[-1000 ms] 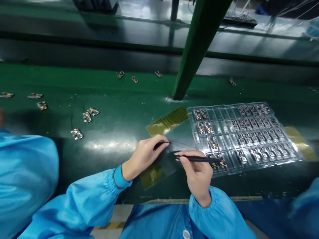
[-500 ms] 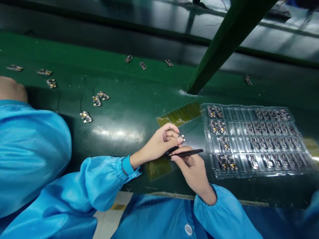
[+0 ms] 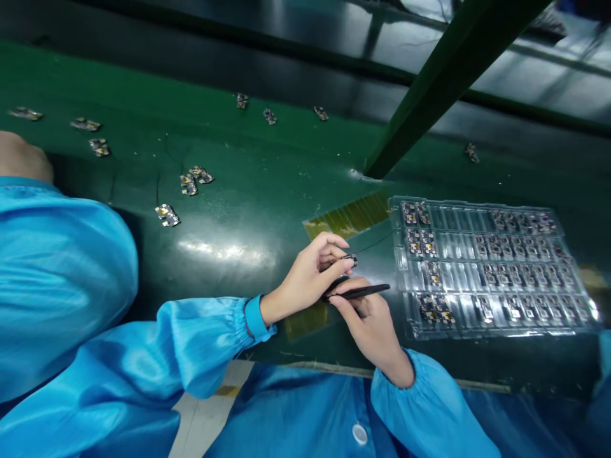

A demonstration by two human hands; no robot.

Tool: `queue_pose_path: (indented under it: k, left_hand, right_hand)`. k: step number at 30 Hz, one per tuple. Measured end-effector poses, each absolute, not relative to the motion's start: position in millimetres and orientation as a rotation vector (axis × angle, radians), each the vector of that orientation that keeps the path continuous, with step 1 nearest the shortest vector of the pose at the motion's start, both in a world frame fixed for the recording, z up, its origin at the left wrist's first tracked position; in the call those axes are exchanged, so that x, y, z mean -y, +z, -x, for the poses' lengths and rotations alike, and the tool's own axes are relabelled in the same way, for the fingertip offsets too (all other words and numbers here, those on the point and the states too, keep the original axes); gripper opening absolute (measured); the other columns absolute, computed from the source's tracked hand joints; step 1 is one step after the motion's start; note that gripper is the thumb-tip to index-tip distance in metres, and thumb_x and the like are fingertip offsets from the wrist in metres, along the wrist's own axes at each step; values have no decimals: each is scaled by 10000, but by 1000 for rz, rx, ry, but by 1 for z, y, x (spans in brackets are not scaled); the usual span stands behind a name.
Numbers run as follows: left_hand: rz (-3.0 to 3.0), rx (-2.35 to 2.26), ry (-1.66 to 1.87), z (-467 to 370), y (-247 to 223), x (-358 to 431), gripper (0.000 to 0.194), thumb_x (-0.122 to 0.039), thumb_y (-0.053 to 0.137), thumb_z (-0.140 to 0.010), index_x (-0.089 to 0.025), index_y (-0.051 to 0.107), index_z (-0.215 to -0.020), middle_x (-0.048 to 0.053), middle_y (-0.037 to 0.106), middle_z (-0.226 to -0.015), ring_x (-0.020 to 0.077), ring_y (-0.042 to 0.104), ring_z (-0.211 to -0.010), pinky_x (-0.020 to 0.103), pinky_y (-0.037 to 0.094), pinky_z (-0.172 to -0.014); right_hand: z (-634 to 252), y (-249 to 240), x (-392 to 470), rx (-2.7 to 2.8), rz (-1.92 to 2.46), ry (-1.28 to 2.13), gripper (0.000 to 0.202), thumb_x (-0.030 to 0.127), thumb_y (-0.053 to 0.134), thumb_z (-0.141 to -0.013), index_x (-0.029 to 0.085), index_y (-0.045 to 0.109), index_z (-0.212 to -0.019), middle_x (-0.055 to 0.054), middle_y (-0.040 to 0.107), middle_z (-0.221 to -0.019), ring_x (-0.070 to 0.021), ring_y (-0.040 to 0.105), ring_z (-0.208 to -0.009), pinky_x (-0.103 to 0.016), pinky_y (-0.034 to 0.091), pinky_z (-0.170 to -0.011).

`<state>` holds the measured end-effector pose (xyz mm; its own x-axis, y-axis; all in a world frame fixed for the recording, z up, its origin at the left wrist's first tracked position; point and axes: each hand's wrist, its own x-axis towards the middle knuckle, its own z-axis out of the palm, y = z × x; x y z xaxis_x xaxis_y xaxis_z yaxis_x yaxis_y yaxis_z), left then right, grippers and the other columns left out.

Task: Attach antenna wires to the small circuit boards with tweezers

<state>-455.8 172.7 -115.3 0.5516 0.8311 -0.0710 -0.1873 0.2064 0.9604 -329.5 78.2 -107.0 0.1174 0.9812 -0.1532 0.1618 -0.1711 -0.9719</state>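
My left hand (image 3: 317, 267) pinches a small circuit board (image 3: 351, 259) between thumb and fingers; a thin dark wire trails from the board toward the right. Just below it, my right hand (image 3: 370, 324) is closed around a slim black tool (image 3: 367, 291), which looks like tweezers, lying across the fingers. Its tip is hidden between the two hands. Amber adhesive film strips (image 3: 356, 215) lie on the bench behind my left hand, and another amber sheet (image 3: 305, 320) shows partly under my wrists.
To the right lies a clear plastic tray (image 3: 449, 222) with rows of small boards. Loose circuit boards (image 3: 167, 215) are scattered across the green bench (image 3: 248, 210). A green post (image 3: 429, 95) rises behind the tray. At left is a co-worker's blue sleeve (image 3: 67, 273).
The board in my left hand has tilted, showing more of its edge. Both hands stay close together with the black tool held in place. The view has shifted slightly.
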Motion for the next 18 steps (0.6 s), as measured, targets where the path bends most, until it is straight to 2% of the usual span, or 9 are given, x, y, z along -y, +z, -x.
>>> queue_pose_path:
  k: [7, 11, 14, 18]
  left_hand:
    - [-1168, -705, 792, 453, -114, -178, 206, -220, 672, -894, -171, 545, -1048, 16, 677, -833, 122, 691, -749, 225, 557, -688]
    - [-1280, -766, 961, 470, -103, -174, 197, -222, 694, -881, -176, 560, -1019, 17, 701, -820, 137, 723, -719, 244, 592, -689]
    - [-1618, -727, 1058, 495, -96, -153, 214, -152, 714, -861, -194, 593, -1032, 28, 738, -873, 156, 746, -770, 286, 618, -787]
    - [-2111, -437, 732, 519, -100, -119, 164, -134, 621, -927, -173, 600, -1085, 55, 775, -946, 193, 749, -978, 362, 569, -1014]
  right_hand:
    - [332, -106, -81, 1050, 1545, 1150, 89, 285, 703, -856, 207, 669, -886, -33, 715, -901, -183, 735, -840, -280, 621, -733]
    - [334, -106, -83, 953, 1547, 1194, 109, 300, 719, -844, 202, 680, -871, -25, 731, -839, -181, 739, -771, -280, 619, -682]
    - [334, -104, -84, 901, 1544, 1217, 116, 304, 730, -830, 200, 681, -849, -18, 736, -802, -180, 739, -741, -281, 615, -669]
    - [332, -101, -86, 874, 1517, 1252, 118, 303, 726, -833, 198, 673, -843, -15, 743, -790, -184, 746, -750, -280, 613, -682]
